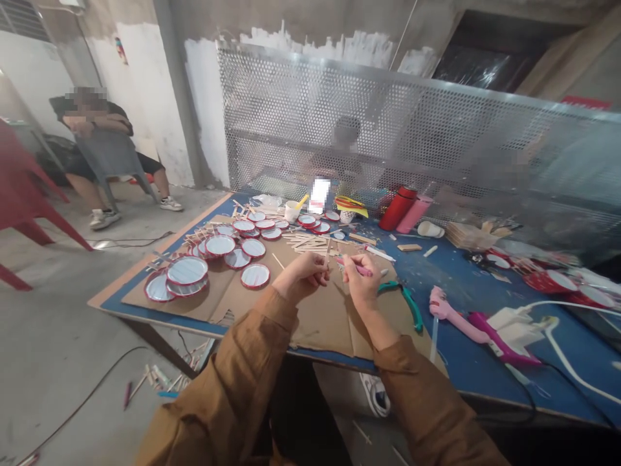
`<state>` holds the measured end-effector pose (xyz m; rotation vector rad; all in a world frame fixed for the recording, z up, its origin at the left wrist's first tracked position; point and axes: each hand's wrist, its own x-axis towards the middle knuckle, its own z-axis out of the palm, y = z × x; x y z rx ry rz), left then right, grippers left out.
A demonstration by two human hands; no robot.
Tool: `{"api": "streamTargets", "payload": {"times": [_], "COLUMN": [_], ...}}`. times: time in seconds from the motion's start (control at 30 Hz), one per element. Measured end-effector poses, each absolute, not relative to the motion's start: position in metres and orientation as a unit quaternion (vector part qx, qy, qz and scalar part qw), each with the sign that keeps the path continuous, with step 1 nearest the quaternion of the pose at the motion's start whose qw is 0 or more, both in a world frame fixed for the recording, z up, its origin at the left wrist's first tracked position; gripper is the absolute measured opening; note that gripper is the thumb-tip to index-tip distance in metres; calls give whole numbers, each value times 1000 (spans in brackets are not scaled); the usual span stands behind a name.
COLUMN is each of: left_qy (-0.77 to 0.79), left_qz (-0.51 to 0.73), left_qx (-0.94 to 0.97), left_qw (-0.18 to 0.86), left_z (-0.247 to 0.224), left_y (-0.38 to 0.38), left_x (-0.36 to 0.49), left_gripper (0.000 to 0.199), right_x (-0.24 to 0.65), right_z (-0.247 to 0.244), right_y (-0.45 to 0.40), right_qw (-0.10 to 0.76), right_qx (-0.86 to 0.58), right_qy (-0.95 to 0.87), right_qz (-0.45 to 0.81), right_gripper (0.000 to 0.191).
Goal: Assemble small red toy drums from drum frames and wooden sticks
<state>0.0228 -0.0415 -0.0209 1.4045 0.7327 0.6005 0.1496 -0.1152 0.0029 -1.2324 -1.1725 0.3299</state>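
Note:
Over the cardboard sheet (310,323), my left hand (308,275) is closed on a thin wooden stick (328,249), held nearly upright. To its right, my right hand (361,278) is wrapped round a slim pink tool (359,269); whether it is a knife or a pen I cannot tell. The tool's tip points left at the stick, and I cannot tell whether they touch. Beyond my hands lies a heap of flat wooden sticks (310,243). Left of them are several round, red-rimmed drum-like discs (255,276), some stacked. Teal-handled pliers (410,304) lie beside my right hand.
A pink glue gun (460,318) and a white cable (572,362) lie at the right. Red (398,208) and pink (414,213) bottles, a paper cup (292,211) and a lit phone (319,195) stand before a perforated metal screen (291,110). A person (97,129) sits at far left.

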Motion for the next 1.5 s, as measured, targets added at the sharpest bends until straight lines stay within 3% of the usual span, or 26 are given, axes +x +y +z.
{"api": "streamTargets", "payload": {"times": [0.2,1.5], "left_qy": [343,343], "left_qz": [254,243], "left_qx": [629,636], "left_qw": [650,647], "left_z": [-14,-17], "left_y": [-41,-39], "left_x": [22,24], "left_gripper": [8,4], "right_x": [147,148], "right_z": [-3,-5], "right_y": [-117,-112], "right_qw": [575,548], "right_qx": [-555,-562], "right_qy": [-591,-602], "right_qz": [113,147], "right_gripper": [20,22]}}
